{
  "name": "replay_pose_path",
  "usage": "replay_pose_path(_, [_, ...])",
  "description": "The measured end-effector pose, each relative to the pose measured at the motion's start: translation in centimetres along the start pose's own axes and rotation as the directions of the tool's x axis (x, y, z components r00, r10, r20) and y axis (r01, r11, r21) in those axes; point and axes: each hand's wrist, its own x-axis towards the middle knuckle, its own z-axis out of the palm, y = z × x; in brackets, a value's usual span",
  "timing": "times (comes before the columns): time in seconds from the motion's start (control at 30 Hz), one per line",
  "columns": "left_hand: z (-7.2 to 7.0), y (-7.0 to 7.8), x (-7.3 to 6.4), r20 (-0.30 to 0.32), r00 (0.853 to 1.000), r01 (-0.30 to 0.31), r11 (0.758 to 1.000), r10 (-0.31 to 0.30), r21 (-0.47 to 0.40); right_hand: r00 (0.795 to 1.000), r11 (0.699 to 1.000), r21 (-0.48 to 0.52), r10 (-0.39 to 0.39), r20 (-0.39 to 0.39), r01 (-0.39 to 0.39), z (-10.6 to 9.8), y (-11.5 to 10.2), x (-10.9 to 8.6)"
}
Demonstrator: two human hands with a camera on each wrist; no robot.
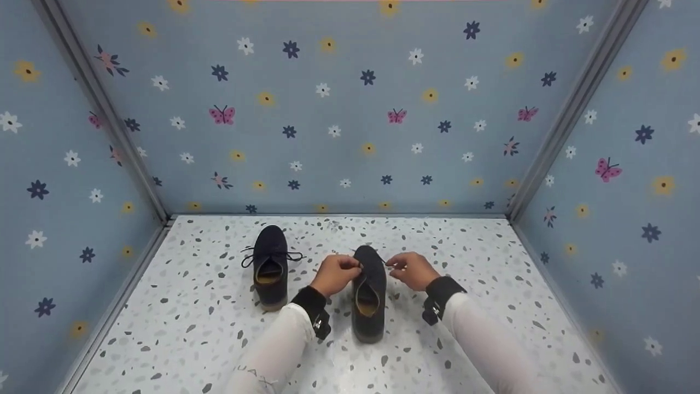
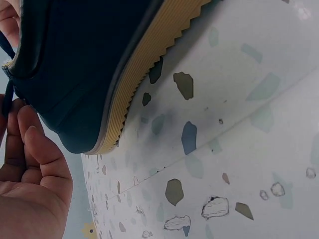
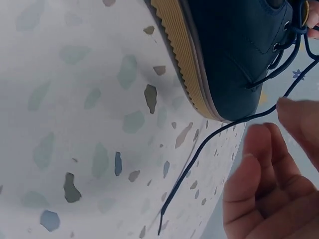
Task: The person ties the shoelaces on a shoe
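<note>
A dark lace-up shoe [image 1: 369, 324] stands upright on the floor between my two hands, its toe pointing away from me. My left hand [image 1: 334, 273] is at the shoe's left side by the lacing. In the left wrist view its curled fingertips pinch a dark shoelace [image 2: 8, 97] close to the tongue. From the right side, my right hand [image 1: 414, 271] pinches the lace at the thumb tip. The right wrist view shows the lace's loose end [image 3: 202, 145] trailing down past the fingers, and looped lace [image 3: 279, 72] by the eyelets.
A matching dark shoe [image 1: 270, 239], its laces tied in a bow [image 1: 295, 255], stands to the left. Speckled white floor [image 1: 191, 328] lies under both shoes. Flower-patterned panels [image 1: 350, 109] rise at the back and both sides, with grey metal strips [image 1: 569, 115] at the corners.
</note>
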Motion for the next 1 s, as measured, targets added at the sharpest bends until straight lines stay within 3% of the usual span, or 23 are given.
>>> replay_pose_path(0.2, [0.1, -0.1, -0.1, 0.010, 1.000, 0.005, 1.000, -0.005, -0.013, 0.997, 0.996, -0.075, -0.053, 0.050, 0.057, 0.6, -0.6, 0.8])
replay_pose_path(0.5, [0.2, 0.0, 0.0, 0.009, 1.000, 0.027, 0.999, -0.027, -0.023, 0.988, 0.984, -0.093, -0.155, -0.008, 0.153, 2.2, -1.4, 1.7])
replay_pose_path(0.7, [0.3, 0.0, -0.1, 0.009, 1.000, 0.017, 1.000, -0.017, -0.023, 0.991, 0.986, -0.123, -0.118, -0.068, 0.109, 2.2, -1.0, 1.5])
replay_pose_path(1.0, [0.1, -0.2, -0.1, 0.012, 1.000, -0.001, 1.000, 0.002, -0.019, 0.990, 0.997, -0.063, -0.059, -0.131, 0.051, -0.9, 0.4, 0.9])
